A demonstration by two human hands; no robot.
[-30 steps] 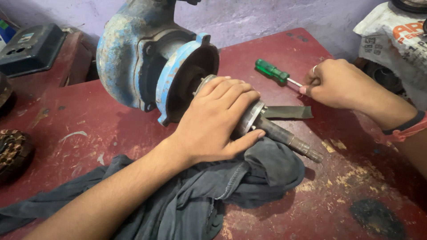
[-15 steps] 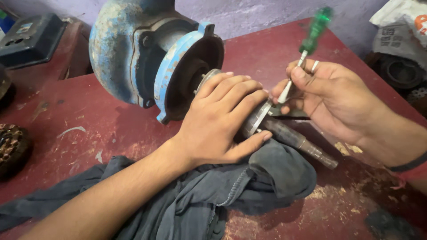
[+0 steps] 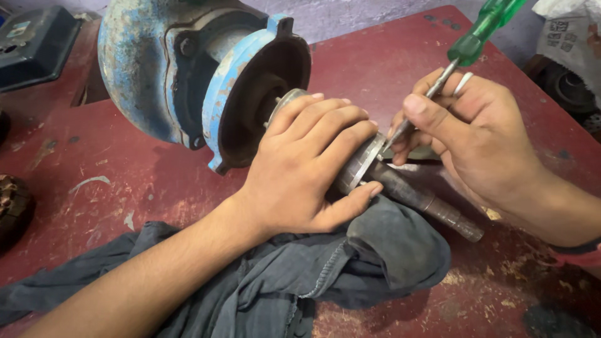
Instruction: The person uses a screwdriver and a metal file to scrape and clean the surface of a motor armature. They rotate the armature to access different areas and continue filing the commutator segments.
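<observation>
Both hands on the rotor at the mouth of the pump housing.

My left hand (image 3: pixel 307 166) wraps firmly around the grey ribbed metal rotor with its dark steel shaft (image 3: pixel 400 188), which projects from the chipped blue cast-iron housing (image 3: pixel 188 75). My right hand (image 3: pixel 476 134) pinches the green translucent-handled screwdriver (image 3: pixel 466 50), its tip against the rotor's rim. The shaft end lies over a crumpled dark grey cloth (image 3: pixel 375 256) on the scuffed red-painted workbench (image 3: pixel 388 69). A black box (image 3: pixel 31 44) sits far left.
</observation>
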